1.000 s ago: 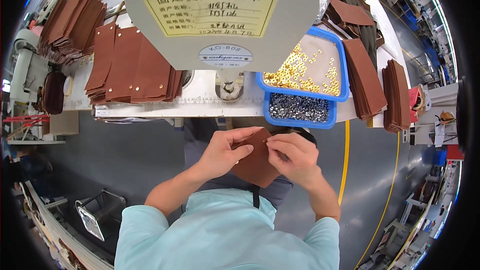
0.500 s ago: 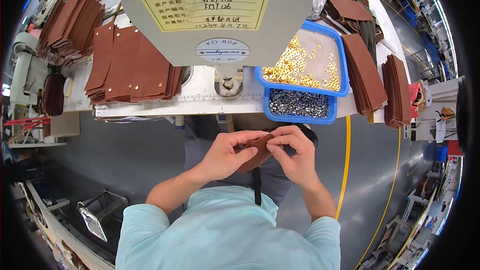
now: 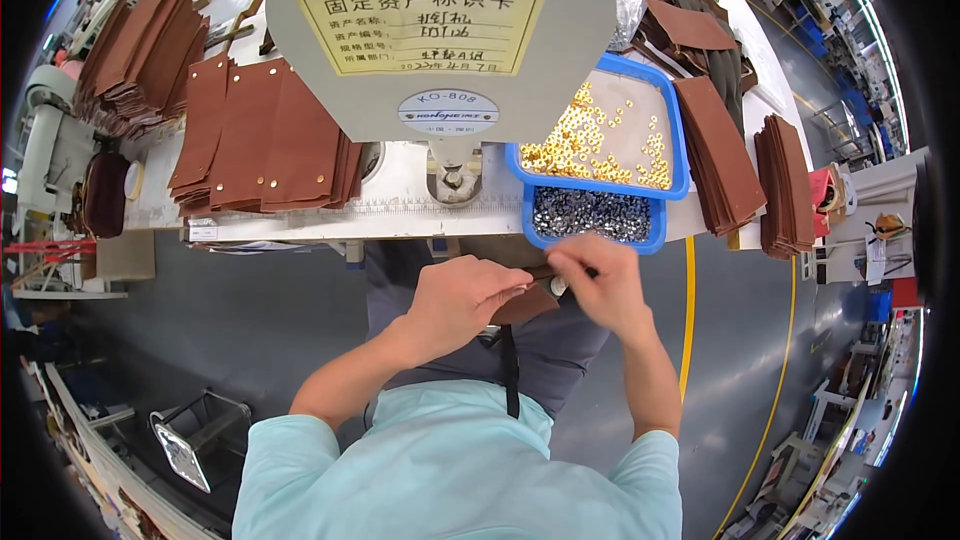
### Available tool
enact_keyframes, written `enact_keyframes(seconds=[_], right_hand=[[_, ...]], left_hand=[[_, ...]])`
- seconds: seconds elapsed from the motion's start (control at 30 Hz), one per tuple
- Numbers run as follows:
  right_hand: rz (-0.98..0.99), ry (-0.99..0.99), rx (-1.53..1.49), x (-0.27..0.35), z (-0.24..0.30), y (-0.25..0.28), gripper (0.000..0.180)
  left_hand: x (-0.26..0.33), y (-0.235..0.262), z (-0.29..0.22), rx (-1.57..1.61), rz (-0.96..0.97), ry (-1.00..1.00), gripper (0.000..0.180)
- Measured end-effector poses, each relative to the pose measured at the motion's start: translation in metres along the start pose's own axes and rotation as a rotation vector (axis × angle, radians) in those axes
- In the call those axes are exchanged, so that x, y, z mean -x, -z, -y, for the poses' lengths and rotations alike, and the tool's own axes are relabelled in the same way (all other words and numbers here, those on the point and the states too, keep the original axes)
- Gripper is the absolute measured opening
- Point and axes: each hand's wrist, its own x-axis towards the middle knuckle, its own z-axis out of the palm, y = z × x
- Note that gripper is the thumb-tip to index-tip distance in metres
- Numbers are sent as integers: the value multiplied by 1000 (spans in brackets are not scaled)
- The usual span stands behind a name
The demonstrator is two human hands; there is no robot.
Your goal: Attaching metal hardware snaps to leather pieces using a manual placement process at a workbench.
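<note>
The brown leather piece is small, flat and dark, mostly hidden between both hands just below the tabletop edge. The left hand clamps it, grip closed; the right hand pinches its upper edge beside a blue tray of silver rivets.

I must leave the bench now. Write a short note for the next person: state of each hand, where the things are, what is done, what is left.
Left hand: grips the brown leather piece above the lap.
Right hand: pinches the same piece at a small silvery fitting; whether it is seated cannot be told.
Things: upper blue tray with gold fittings, lower blue tray with dark ones, press machine ahead.
Done: pieces with studs stacked to the left.
Left: probably the plain stacks on the right.
</note>
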Motion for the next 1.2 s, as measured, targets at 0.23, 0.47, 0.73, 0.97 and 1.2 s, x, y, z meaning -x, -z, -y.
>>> enact_keyframes(seconds=[0.23, 0.47, 0.73, 0.97, 1.2], right_hand=[[-104, 141, 457, -30, -37, -15, 18], [-122, 156, 568, -34, -46, -21, 6], [-246, 178, 525, -29, -45, -13, 8], [-310, -13, 269, -17, -23, -3, 10], [205, -273, -466, 17, 28, 2, 9]], left_hand=[[-5, -5, 0, -229, -168, -349, 30], [-4, 1, 3, -177, -172, -415, 28], [0, 0, 5, -210, -200, -490, 37], [-1, -2, 7, -203, -295, -584, 24], [-2, -4, 10, -147, -298, -608, 21]])
